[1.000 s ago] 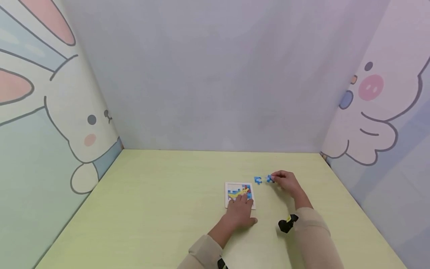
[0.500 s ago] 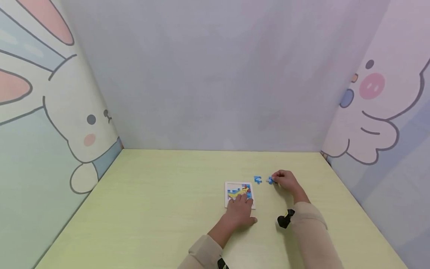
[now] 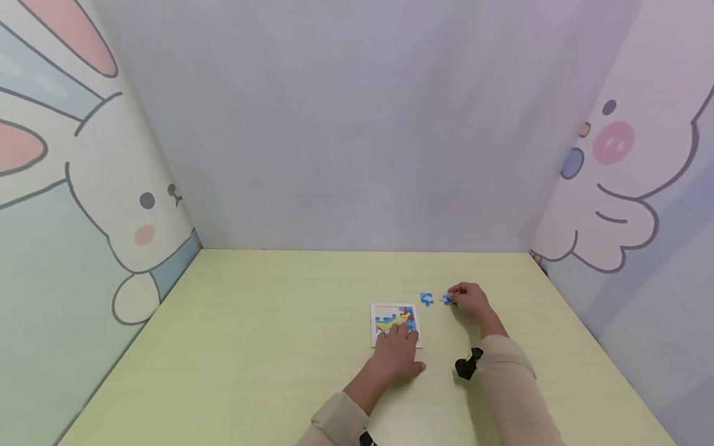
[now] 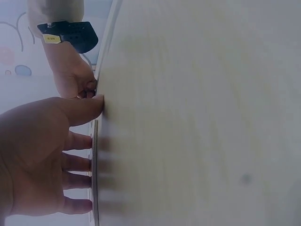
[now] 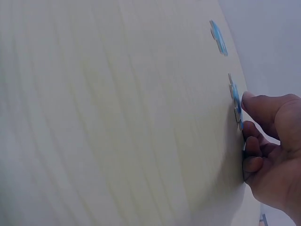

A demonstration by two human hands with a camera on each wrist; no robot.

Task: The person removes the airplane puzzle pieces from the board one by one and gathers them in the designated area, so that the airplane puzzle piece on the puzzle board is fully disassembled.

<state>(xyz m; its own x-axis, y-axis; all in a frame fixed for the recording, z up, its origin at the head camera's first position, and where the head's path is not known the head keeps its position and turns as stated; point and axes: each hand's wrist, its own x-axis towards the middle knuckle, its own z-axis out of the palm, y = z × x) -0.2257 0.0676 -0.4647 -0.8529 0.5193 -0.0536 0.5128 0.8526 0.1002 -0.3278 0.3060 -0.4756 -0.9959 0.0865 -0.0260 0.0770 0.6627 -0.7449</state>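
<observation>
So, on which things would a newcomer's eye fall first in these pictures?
Probably the big cartoon rabbit on the left wall and the pink-snouted cartoon figure on the right wall. Next, on the table, the left hand rests on a framed puzzle; farther right, the right hand holds a blue puzzle piece.

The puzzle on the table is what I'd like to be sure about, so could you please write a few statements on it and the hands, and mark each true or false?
1. The left hand has its fingers on the puzzle. True.
2. Two loose pieces, the nearer one and the farther one, lie to the right of the puzzle in the head view. True.
3. The puzzle is fully filled. False: a bare gap shows at its upper left in the head view.
4. The right hand is at the nearer loose piece. False: its thumb and fingers are at the farther one.
5. Both sleeves are beige. True.
</observation>
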